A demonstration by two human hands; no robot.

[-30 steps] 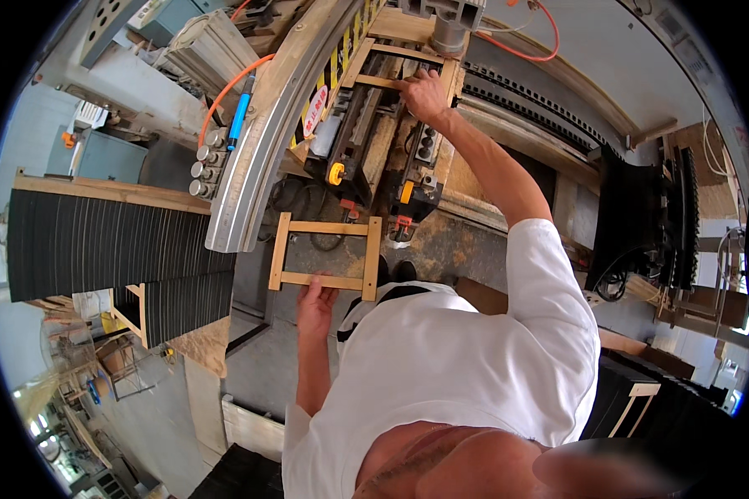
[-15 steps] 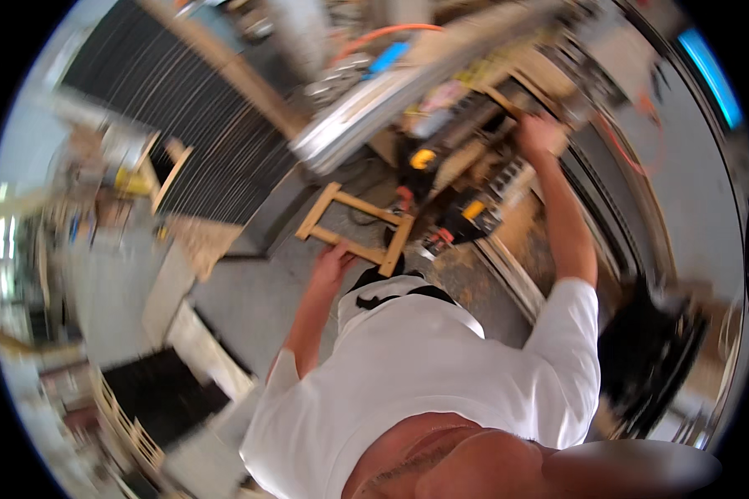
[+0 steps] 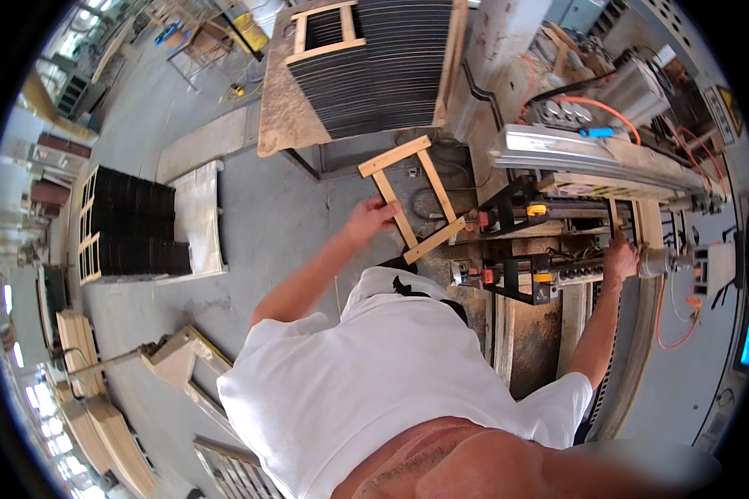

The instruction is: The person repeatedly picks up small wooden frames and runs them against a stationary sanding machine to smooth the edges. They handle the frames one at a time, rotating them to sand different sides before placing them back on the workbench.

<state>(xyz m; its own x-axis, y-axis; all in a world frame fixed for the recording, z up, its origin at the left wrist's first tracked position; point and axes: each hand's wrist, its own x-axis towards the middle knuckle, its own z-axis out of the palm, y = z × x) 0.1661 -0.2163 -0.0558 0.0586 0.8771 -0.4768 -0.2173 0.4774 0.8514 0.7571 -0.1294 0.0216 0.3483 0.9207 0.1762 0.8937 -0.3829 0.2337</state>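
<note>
My left hand [image 3: 373, 221] is closed on one long rail of a small light-wood frame [image 3: 433, 187]. The frame hangs tilted in front of my waist, beside the machine, with four slats joined into an open rectangle. Out to the right, my right hand [image 3: 621, 259] reaches into the machine [image 3: 549, 241]. Its fingers are closed at the near end of a thin wooden slat [image 3: 614, 218], which lies across the machine's bed. Whether that slat belongs to a second frame cannot be made out.
A tall stack of dark-edged frames [image 3: 374, 75] stands on a wooden table [image 3: 287, 121] ahead, a light-wood frame on top. Another dark stack [image 3: 133, 224] is on the floor at left. A metal beam [image 3: 591, 150] spans the machine; orange hoses [image 3: 603, 108] run behind.
My view has swung, so the machine lies farther right and the stack shows ahead. The wooden frame stays in my left hand, turned to another angle. My right hand remains at the machine.
</note>
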